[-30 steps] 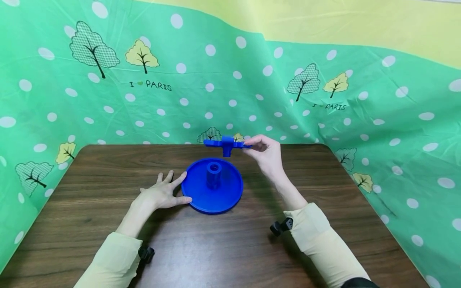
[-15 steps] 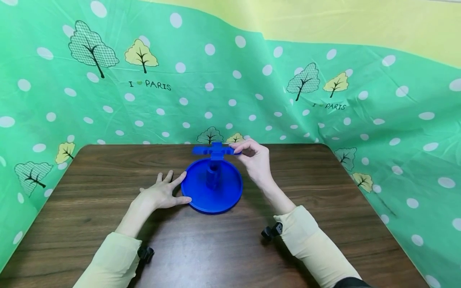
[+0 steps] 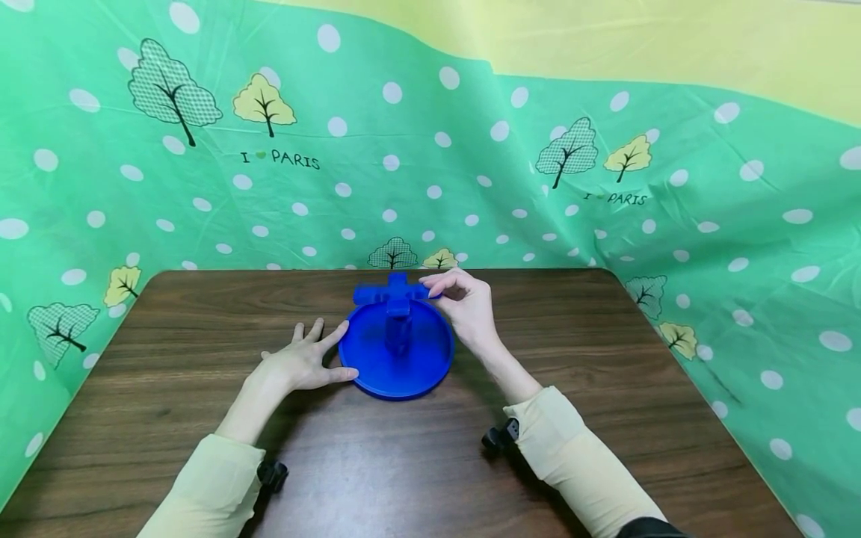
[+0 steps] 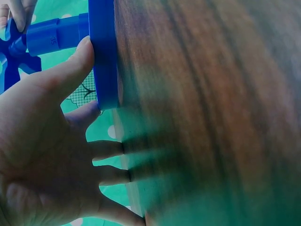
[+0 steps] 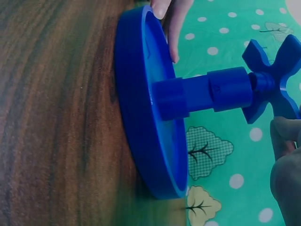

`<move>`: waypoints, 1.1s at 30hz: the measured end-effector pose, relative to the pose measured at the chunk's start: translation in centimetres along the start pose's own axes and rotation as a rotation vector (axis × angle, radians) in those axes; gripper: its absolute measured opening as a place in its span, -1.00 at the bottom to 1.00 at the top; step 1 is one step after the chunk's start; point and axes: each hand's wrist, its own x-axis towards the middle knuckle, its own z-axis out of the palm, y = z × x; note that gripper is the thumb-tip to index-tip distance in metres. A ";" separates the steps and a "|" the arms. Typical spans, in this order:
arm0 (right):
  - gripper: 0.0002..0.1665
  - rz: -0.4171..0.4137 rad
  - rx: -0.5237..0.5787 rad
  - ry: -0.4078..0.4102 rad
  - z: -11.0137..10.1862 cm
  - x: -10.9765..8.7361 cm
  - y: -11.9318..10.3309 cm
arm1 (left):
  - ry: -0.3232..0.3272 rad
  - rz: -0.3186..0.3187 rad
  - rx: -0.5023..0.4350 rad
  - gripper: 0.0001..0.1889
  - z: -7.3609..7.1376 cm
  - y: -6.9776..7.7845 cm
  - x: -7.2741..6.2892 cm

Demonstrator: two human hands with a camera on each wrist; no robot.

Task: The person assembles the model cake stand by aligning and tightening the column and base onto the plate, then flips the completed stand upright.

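A round blue plastic base [image 3: 370, 373] with a raised rim lies on the table, a hollow post [image 3: 398, 338] standing upright at its centre. Directly over the post is a blue cross-shaped piece [image 3: 398, 293] with four arms. My right hand [image 3: 468, 310] pinches one arm of it between thumb and fingers. In the right wrist view the short stem under the cross piece [image 5: 282, 70] meets the open end of the post [image 5: 202, 92]. My left hand [image 3: 299, 364] lies spread at the base's left side, thumb and index fingertip on the rim, other fingers on the table.
Under everything is a brown wood-grain table [image 3: 403, 478]. A green curtain [image 3: 282, 202] with white dots and printed trees hangs behind its far edge. A small black camera sits at each sleeve cuff.
My right hand has carried the cross-shaped piece leftward and down, from above and right of the post to its top. My left hand has stayed on the base's rim.
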 end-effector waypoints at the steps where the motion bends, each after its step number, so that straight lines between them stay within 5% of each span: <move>1: -0.90 -0.002 -0.003 -0.004 0.0 0.0 0.1 | 0.001 0.001 0.001 0.02 0.0 0.0 0.0; 13: -0.80 0.025 -0.016 -0.053 -0.3 -0.3 0.7 | -0.002 0.002 -0.003 0.02 -0.1 0.0 0.0; 25: -0.85 0.055 -0.015 -0.195 -1.2 -1.1 0.5 | -0.005 -0.001 -0.009 0.02 0.0 0.1 -0.1; 33: -0.79 0.081 -0.016 -0.187 -1.5 -1.1 -0.2 | -0.004 0.002 -0.009 0.02 -0.1 0.0 -0.1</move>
